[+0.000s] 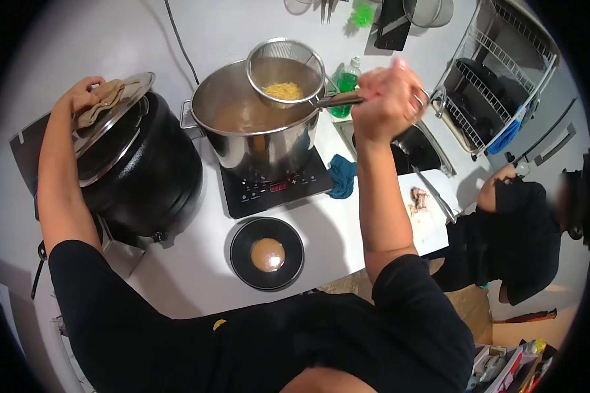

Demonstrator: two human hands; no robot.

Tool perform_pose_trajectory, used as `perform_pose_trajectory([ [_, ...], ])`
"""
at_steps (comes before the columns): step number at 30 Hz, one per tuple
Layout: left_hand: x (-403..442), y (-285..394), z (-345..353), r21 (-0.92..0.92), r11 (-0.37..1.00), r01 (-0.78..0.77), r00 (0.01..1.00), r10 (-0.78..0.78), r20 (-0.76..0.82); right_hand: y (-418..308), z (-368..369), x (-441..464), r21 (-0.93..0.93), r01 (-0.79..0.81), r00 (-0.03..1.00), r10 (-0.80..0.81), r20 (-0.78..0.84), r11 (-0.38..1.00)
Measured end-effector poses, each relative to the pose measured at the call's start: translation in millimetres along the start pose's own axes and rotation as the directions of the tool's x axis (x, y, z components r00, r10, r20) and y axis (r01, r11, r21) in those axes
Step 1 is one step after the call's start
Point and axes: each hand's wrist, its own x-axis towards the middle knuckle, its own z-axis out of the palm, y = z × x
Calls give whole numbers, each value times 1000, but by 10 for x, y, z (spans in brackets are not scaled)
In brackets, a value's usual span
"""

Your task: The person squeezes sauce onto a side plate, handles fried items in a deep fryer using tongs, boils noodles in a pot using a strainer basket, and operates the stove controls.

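My right hand (390,98) is closed around the handle of a metal mesh strainer (255,56). Yellow noodles (282,91) lie in its basket, which is over the far right part of a large steel pot (259,145) of cloudy liquid. On the left, my left hand (82,95) grips a beige cloth (99,111) against a tilted metal lid (136,98). Under that lid stands a black soup kettle (160,164), partly uncovered. Nearer to me, a black bowl (236,268) contains a round pool of brown liquid (267,255).
The pot stands on an induction cooker (242,203) with a lit display. To its right are a blue cloth (342,177), a green soap bottle (342,92), and a cutting board (432,229) with a knife (439,196). Another person (518,229) stands at the right, near a wire rack (498,49).
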Motion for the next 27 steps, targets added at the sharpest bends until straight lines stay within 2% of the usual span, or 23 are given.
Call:
perform_pose_trajectory([
  [1,-4,-21,-10,-11,999,-47,999,47,-14,-38,-33,7,156,-4,1000,3,7,988],
  [2,-12,-28,-48,-11,999,-45,999,45,-12,-3,-90,-11,230,-93,995,82,55,969],
  [3,-59,63,-110,-3,999,-36,999,36,-15,83,-101,-38,224,-102,994,93,49,969],
  [4,-86,121,-163,6,1000,-29,999,29,-17,214,-60,-40,-14,-109,994,109,-1,994],
  [5,-113,175,-202,8,1000,-29,1000,29,-7,281,-82,1,-84,-128,992,129,8,988],
  [7,-133,241,-344,32,991,-133,990,135,-47,352,-87,87,-224,-158,985,168,26,962],
  [8,-155,299,-431,27,991,-131,990,132,-53,343,-113,176,-134,20,1000,-20,1,991],
  [10,-225,539,-614,161,976,-148,987,155,-33,13,-84,329,132,-27,983,50,-176,991],
  [11,-241,655,-666,189,975,-121,986,141,-94,1,-244,487,185,14,996,3,-92,983],
  [12,-244,755,-694,214,972,-95,980,129,-151,-87,-374,636,156,3,994,15,-111,988],
  [13,-150,690,-810,179,953,-243,956,266,-121,-217,-493,786,134,19,993,-3,-115,991],
  [14,-12,601,-882,136,913,-383,911,398,-104,-341,-612,922,25,139,982,-135,-134,990],
  [15,74,665,-812,125,915,-385,912,397,-99,-492,-696,1010,-65,256,963,-261,-74,964],
  [16,104,832,-704,104,878,-467,838,477,-264,-624,-796,1109,-49,229,967,-233,-102,972],
  [17,112,1016,-663,96,858,-504,791,503,-349,-734,-868,1141,-125,222,950,-244,-194,967],
  [18,85,1269,-597,96,836,-540,735,524,-430,-776,-1017,1177,-89,218,963,-229,-143,972],
  [19,-57,1822,-541,131,874,-468,836,486,-257,-765,-1160,1189,-53,215,971,-220,-94,975],
  [20,-241,2410,-417,181,897,-403,904,421,-77,-596,-1319,1153,-101,201,975,-209,-78,974],
  [22,-300,2883,39,367,862,-350,866,447,-225,438,-1683,964,-364,71,975,-141,-170,929],
  [23,-92,2916,-68,248,905,-345,937,346,42,1078,-1897,806,-489,-48,970,-76,-231,871],
  [24,-49,3087,81,264,923,-279,960,273,57,1537,-2106,587,-551,-136,968,-8,-252,823],
  [25,13,3251,245,282,936,-210,978,203,52,1499,-2164,447,-421,-125,980,46,-194,899],
  [27,661,2840,513,169,801,-575,816,577,41,1407,-2210,439,-580,-116,986,25,-163,806],
])
